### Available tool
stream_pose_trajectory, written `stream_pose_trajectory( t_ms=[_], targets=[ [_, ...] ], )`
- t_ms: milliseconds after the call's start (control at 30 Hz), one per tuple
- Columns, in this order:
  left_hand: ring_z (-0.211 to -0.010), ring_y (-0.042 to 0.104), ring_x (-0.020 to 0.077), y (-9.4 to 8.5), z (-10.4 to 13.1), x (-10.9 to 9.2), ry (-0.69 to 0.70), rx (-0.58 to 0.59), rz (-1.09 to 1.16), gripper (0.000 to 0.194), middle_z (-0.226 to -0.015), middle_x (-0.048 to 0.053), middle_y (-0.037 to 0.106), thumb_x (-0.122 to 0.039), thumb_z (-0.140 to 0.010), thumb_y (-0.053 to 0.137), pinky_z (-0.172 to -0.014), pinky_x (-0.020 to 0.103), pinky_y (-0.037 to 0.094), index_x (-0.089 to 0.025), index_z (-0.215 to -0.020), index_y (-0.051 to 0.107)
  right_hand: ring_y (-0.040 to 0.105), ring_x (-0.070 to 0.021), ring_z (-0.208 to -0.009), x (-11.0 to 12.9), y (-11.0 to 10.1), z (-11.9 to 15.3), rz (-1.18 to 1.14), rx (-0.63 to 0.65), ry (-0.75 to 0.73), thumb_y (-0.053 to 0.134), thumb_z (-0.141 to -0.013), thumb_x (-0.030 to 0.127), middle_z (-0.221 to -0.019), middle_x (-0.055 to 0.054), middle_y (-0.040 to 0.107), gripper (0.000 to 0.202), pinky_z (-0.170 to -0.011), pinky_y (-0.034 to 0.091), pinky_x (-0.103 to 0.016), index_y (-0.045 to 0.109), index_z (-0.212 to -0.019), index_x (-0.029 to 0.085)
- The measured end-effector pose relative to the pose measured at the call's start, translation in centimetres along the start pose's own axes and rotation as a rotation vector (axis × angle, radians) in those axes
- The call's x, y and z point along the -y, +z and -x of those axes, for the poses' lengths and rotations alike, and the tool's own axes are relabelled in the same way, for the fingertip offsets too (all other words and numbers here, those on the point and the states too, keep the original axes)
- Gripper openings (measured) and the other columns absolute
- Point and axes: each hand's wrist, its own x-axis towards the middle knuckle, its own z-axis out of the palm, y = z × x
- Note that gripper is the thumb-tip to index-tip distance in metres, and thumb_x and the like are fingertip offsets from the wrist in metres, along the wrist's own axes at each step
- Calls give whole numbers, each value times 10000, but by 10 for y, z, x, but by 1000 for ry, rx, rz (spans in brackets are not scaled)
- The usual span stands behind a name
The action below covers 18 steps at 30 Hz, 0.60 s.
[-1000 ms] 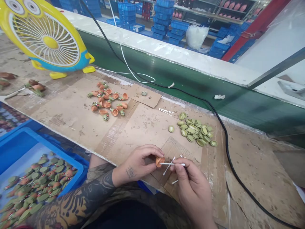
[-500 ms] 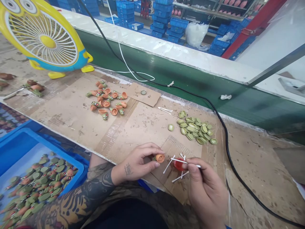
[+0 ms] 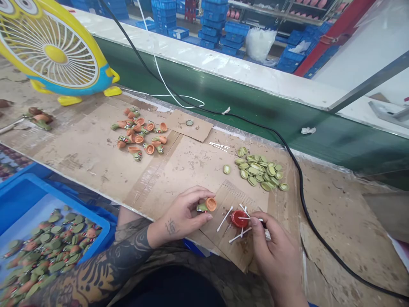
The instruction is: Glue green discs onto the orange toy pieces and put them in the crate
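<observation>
My left hand point(image 3: 188, 212) is closed around a small hollow figurine piece point(image 3: 211, 204), orange at its cupped opening and green below. A white cotton swab point(image 3: 251, 218) is pinched in my right hand point(image 3: 277, 251), its left tip over or in the small pot of red liquid point(image 3: 239, 218). Whether that tip touches the liquid I cannot tell. Several other swabs lie around the pot, including one cotton swab point(image 3: 224, 219) on its left. Green oval caps point(image 3: 260, 170) are heaped beyond my right hand. More orange and green figurine pieces point(image 3: 139, 132) stand farther left.
A blue crate point(image 3: 105, 221) of finished-looking green pieces sits at lower left. The yellow fan point(image 3: 105, 74) occupies the table's far left. A black cable point(image 3: 302, 187) runs across the right side. A cardboard piece point(image 3: 201, 131) bears a bottle cap point(image 3: 189, 123).
The swab in my right hand has moved from above the pot's near-left edge down to the red liquid. My left hand has tilted the figurine piece, showing more of its green part.
</observation>
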Motion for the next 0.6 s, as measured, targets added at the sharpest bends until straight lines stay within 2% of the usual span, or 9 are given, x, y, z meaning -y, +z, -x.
stream_pose_trajectory(
  t_ms=[200, 267, 367, 500, 600],
  targets=[
    [-980, 674, 247, 1, 1, -7, -10, 10, -81, 409, -1088, 119, 703, -195, -868, 771, -823, 353, 536, -170, -1269, 697, 701, -142, -799, 15, -2, 7, -279, -132, 178, 632, -1058, 305, -885, 14, 733, 99, -726, 536, -214, 716, -1043, 254],
    [-950, 679, 246, 2, 1, -9, -19, 17, -97, 373, -1063, 116, 710, -191, -864, 770, -789, 345, 537, -156, -1228, 697, 704, -140, -827, 24, 2, 6, -385, -104, 186, 633, -1061, 285, -904, 13, 739, 91, -748, 543, -214, 720, -1063, 258],
    [-922, 683, 240, 3, 1, -11, -16, 37, -120, 329, -1038, 110, 720, -184, -862, 767, -772, 340, 538, -147, -1184, 705, 695, -135, -867, 32, 10, 2, -465, 7, 124, 599, -1076, 248, -927, 18, 730, 110, -790, 538, -226, 707, -1075, 272],
    [-904, 691, 245, 2, 0, -13, 2, 39, -140, 338, -1016, 122, 732, -187, -861, 755, -777, 352, 544, -117, -1189, 711, 664, -119, -801, 35, 17, -7, -442, 89, 60, 568, -1083, 224, -893, 32, 698, 123, -719, 507, -217, 679, -1060, 272],
    [-897, 698, 241, 1, -2, -15, 17, 48, -149, 349, -1022, 130, 745, -173, -860, 744, -788, 355, 546, -104, -1201, 719, 654, -116, -780, 37, 18, -11, -392, 97, 12, 547, -1083, 203, -878, 34, 689, 144, -713, 499, -216, 663, -1020, 259]
  ],
)
